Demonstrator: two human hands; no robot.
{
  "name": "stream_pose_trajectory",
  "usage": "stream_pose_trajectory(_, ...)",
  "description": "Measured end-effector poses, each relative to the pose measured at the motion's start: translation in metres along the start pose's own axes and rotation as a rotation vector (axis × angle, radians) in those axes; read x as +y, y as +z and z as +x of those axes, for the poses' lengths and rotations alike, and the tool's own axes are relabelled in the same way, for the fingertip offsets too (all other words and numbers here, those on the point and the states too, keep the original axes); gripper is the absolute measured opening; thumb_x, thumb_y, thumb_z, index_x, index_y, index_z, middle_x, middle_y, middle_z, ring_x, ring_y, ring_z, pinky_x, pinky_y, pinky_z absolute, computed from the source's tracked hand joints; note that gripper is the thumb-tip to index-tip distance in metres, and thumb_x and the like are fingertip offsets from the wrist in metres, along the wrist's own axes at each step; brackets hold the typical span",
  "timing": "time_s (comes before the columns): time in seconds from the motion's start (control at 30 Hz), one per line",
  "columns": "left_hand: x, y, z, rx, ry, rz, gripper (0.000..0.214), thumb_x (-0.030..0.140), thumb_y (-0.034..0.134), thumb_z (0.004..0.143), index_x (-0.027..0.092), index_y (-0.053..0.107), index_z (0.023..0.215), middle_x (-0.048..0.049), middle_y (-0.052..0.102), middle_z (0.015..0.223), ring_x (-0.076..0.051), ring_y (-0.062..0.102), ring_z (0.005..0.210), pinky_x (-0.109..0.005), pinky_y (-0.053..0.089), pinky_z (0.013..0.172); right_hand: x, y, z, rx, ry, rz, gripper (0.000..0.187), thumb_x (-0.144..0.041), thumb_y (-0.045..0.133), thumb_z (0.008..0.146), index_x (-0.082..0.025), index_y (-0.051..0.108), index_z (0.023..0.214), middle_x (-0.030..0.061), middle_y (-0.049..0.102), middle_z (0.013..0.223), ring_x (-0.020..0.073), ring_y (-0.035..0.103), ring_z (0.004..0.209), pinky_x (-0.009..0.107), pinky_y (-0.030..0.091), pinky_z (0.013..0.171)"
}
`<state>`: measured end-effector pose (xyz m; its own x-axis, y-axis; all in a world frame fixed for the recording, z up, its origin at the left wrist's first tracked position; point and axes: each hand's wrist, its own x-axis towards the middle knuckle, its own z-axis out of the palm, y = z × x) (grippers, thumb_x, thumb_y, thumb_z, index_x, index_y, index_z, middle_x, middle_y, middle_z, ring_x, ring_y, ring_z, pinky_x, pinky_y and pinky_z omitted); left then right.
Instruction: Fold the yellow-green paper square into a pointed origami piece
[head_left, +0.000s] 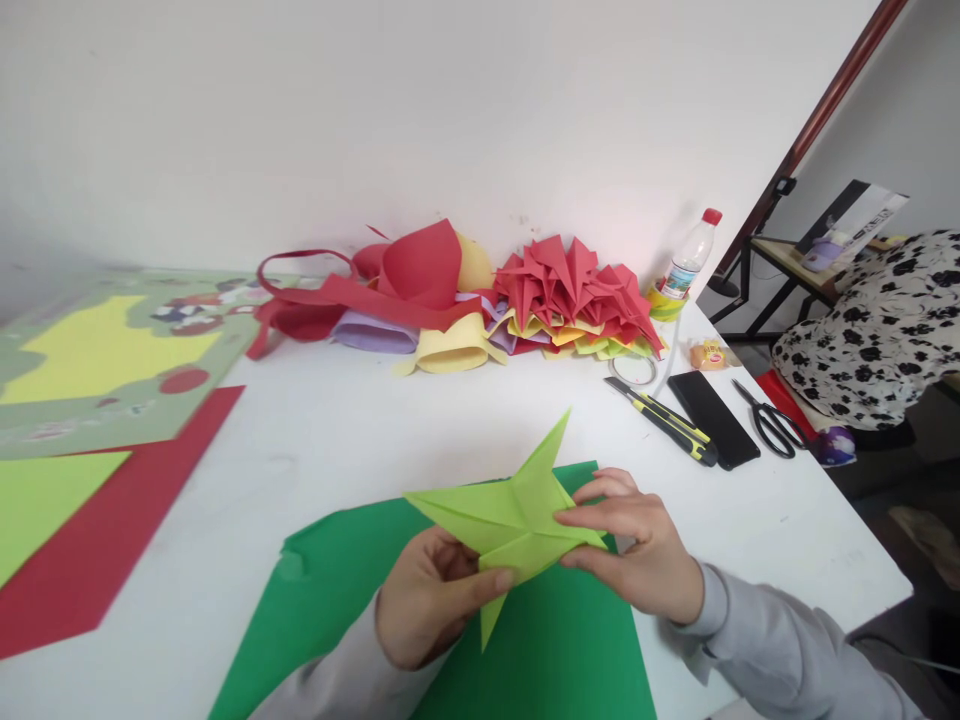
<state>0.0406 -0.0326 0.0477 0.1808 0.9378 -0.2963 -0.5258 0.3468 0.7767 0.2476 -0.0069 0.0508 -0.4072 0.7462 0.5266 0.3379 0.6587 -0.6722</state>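
Note:
A light green folded paper star with several sharp points is held above a dark green paper sheet lying on the white table. My left hand pinches the star's lower left part from underneath, thumb on top. My right hand grips its right side, fingers closed over the fold. Both sleeves are grey.
At the back lies a pile of red, yellow and purple folded paper pieces. Red and yellow-green sheets lie at the left. To the right are a utility knife, a black phone, scissors, a tape ring and a plastic bottle.

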Motion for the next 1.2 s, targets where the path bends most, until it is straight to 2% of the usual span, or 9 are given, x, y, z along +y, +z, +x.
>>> stream_pose_trajectory(0.17, 0.000, 0.000, 0.001, -0.005, 0.007, 0.045, 0.041, 0.025, 0.094, 0.048, 0.017, 0.078, 0.085, -0.0107, 0.079, 0.091, -0.036, 0.071, 0.099, -0.046, 0.055, 0.092, -0.001, 0.001, 0.001, 0.011, 0.024, 0.004, 0.022, -0.028, 0.076, 0.081, -0.028, 0.075, 0.103, 0.0023, 0.075, 0.083, 0.0205, 0.070, 0.088, 0.041, 0.049, 0.092)
stream_pose_trajectory(0.5, 0.000, 0.003, 0.002, 0.044, 0.043, 0.045, 0.040, 0.029, 0.096, 0.045, 0.020, 0.079, 0.080, -0.0066, 0.079, 0.080, -0.030, 0.074, 0.087, -0.037, 0.060, 0.083, -0.002, 0.001, 0.002, 0.039, 0.066, 0.019, 0.026, -0.033, 0.078, 0.080, -0.026, 0.075, 0.105, 0.0047, 0.073, 0.090, 0.0207, 0.068, 0.087, 0.039, 0.052, 0.086)
stream_pose_trajectory(0.6, -0.004, 0.001, 0.002, 0.073, 0.066, 0.080, 0.040, 0.030, 0.096, 0.046, 0.019, 0.078, 0.081, -0.0069, 0.079, 0.080, -0.029, 0.075, 0.084, -0.036, 0.060, 0.081, -0.002, 0.002, 0.002, 0.037, 0.007, -0.055, 0.035, -0.039, 0.078, 0.079, -0.025, 0.072, 0.110, 0.0051, 0.074, 0.090, 0.0225, 0.067, 0.091, 0.041, 0.050, 0.089)
stream_pose_trajectory(0.67, -0.007, 0.002, 0.002, 0.084, 0.079, 0.112, 0.038, 0.029, 0.095, 0.047, 0.020, 0.078, 0.079, -0.0062, 0.079, 0.081, -0.027, 0.074, 0.082, -0.035, 0.060, 0.081, -0.005, 0.003, 0.001, 0.062, -0.072, -0.190, 0.037, -0.042, 0.075, 0.081, -0.026, 0.070, 0.114, 0.0072, 0.073, 0.101, 0.0243, 0.065, 0.099, 0.045, 0.045, 0.095)
stream_pose_trajectory(0.77, -0.009, 0.007, -0.002, 0.073, 0.086, 0.142, 0.035, 0.031, 0.094, 0.048, 0.021, 0.078, 0.078, -0.0051, 0.079, 0.081, -0.026, 0.074, 0.081, -0.032, 0.059, 0.080, -0.012, 0.006, 0.000, 0.104, -0.131, -0.421, 0.039, -0.045, 0.071, 0.085, -0.026, 0.066, 0.118, 0.0122, 0.062, 0.124, 0.0280, 0.057, 0.114, 0.051, 0.038, 0.101)
stream_pose_trajectory(0.83, -0.008, 0.012, -0.005, 0.064, 0.092, 0.165, 0.034, 0.035, 0.094, 0.049, 0.021, 0.079, 0.077, -0.0053, 0.079, 0.081, -0.026, 0.074, 0.081, -0.031, 0.059, 0.079, -0.016, 0.008, -0.002, 0.095, -0.124, -0.505, 0.043, -0.046, 0.070, 0.085, -0.026, 0.062, 0.123, 0.0143, 0.056, 0.129, 0.0300, 0.052, 0.121, 0.053, 0.036, 0.103)
stream_pose_trajectory(1.03, -0.001, 0.021, -0.012, 0.051, 0.085, 0.191, 0.034, 0.041, 0.093, 0.050, 0.026, 0.081, 0.078, -0.0039, 0.079, 0.082, -0.027, 0.074, 0.084, -0.031, 0.059, 0.082, -0.018, 0.009, -0.007, 0.077, -0.133, -0.543, 0.051, -0.048, 0.070, 0.084, -0.022, 0.057, 0.126, 0.0199, 0.034, 0.151, 0.0375, 0.034, 0.139, 0.058, 0.028, 0.109)
stream_pose_trajectory(1.1, -0.001, 0.020, -0.013, 0.061, 0.088, 0.189, 0.035, 0.040, 0.093, 0.050, 0.028, 0.081, 0.080, -0.0027, 0.079, 0.083, -0.025, 0.074, 0.083, -0.029, 0.059, 0.082, -0.018, 0.008, -0.007, 0.052, -0.141, -0.524, 0.053, -0.049, 0.065, 0.088, -0.021, 0.052, 0.130, 0.0199, 0.042, 0.147, 0.0353, 0.034, 0.141, 0.057, 0.023, 0.113)
stream_pose_trajectory(1.2, -0.002, 0.018, -0.014, 0.098, 0.094, 0.239, 0.032, 0.042, 0.093, 0.049, 0.027, 0.081, 0.075, -0.0013, 0.078, 0.074, -0.020, 0.072, 0.070, -0.025, 0.059, 0.073, -0.019, 0.007, -0.006, -0.012, -0.155, -0.438, 0.058, -0.050, 0.055, 0.095, -0.016, 0.042, 0.139, 0.0174, 0.062, 0.130, 0.0297, 0.043, 0.137, 0.052, 0.017, 0.117)
